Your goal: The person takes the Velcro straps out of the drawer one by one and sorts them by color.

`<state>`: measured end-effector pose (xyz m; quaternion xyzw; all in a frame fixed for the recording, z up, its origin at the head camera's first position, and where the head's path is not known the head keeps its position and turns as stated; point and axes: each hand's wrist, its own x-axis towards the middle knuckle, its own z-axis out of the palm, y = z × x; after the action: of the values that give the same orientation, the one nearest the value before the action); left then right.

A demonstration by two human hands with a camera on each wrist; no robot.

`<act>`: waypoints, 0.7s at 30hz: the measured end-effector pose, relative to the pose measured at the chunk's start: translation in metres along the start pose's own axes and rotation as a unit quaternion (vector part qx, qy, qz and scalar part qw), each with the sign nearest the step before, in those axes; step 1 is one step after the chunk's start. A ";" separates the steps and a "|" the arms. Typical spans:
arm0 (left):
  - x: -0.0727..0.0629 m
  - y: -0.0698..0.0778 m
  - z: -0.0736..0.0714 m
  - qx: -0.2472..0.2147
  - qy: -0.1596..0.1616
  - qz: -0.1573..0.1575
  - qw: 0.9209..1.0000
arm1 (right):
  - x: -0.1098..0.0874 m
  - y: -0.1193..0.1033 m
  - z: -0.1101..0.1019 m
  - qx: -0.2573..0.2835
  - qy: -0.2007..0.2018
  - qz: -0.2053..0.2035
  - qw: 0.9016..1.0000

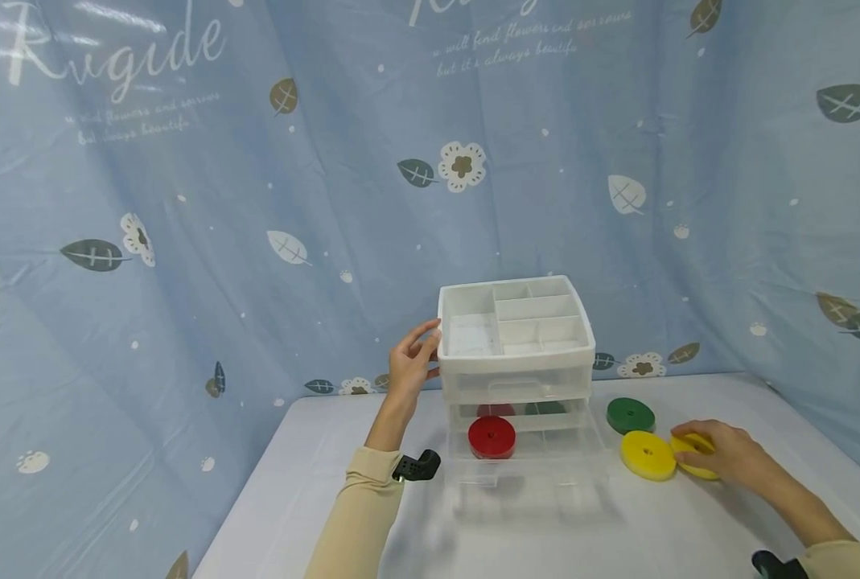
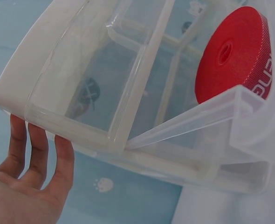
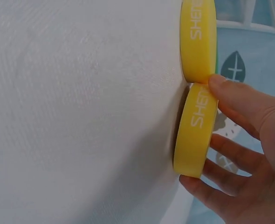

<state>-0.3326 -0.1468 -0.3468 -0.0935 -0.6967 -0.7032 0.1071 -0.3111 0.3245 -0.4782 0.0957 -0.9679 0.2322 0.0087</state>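
A white drawer unit [image 1: 516,378] with clear drawers stands on the table. My left hand [image 1: 411,370] touches its left side with the fingertips, and in the left wrist view the fingers are slightly bent against the wall. A red tape roll [image 1: 491,437] sits in a pulled-out clear drawer [image 1: 545,450]. My right hand [image 1: 726,454] pinches a yellow tape roll [image 3: 193,135] between thumb and fingers; that roll is slightly tilted at the table surface. Touching or nearly touching it is a second yellow tape roll [image 1: 648,456]. Behind lies a green tape roll [image 1: 630,415].
Red and green shapes show dimly through the drawer front, further back inside. The unit's top tray [image 1: 473,330] has several compartments. A white cloth covers the table [image 1: 314,482], and a blue patterned curtain [image 1: 357,201] hangs behind it.
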 end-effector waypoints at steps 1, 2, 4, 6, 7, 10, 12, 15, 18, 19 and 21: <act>0.000 0.000 0.000 0.001 -0.001 0.000 1.000 | 0.000 0.001 0.000 -0.001 0.000 0.000 1.000; 0.000 0.000 0.000 0.001 -0.001 -0.001 1.000 | 0.000 0.002 0.000 -0.001 -0.002 0.000 1.000; 0.000 -0.001 0.001 0.000 -0.004 0.000 1.000 | 0.000 0.003 -0.001 0.001 -0.005 -0.001 1.000; 0.001 -0.001 0.000 -0.005 -0.005 0.003 1.000 | 0.000 0.004 0.000 0.004 -0.008 0.000 1.000; 0.001 -0.002 0.000 -0.007 -0.004 0.004 1.000 | 0.000 0.004 0.000 0.004 -0.008 -0.001 1.000; 0.002 -0.003 0.000 -0.012 -0.004 0.006 1.000 | 0.000 0.003 0.002 0.002 -0.005 -0.002 1.000; 0.002 -0.003 -0.001 -0.015 -0.004 0.004 1.000 | 0.000 0.003 0.003 0.001 -0.003 -0.005 1.000; 0.002 -0.002 -0.001 -0.015 -0.003 0.004 1.000 | 0.000 0.003 0.005 -0.002 0.003 -0.003 1.000; 0.002 -0.002 -0.001 -0.016 -0.003 0.002 1.000 | 0.000 0.003 0.006 -0.002 0.003 0.000 1.000; 0.002 -0.002 -0.001 -0.016 -0.003 0.003 1.000 | 0.000 0.003 0.006 -0.002 0.004 0.000 1.000; 0.001 -0.002 -0.001 -0.016 -0.005 0.003 1.000 | -0.001 0.004 0.007 0.001 0.003 0.000 1.000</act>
<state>-0.3344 -0.1480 -0.3483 -0.1002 -0.6857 -0.7133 0.1043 -0.3107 0.3248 -0.4860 0.0952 -0.9675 0.2338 0.0120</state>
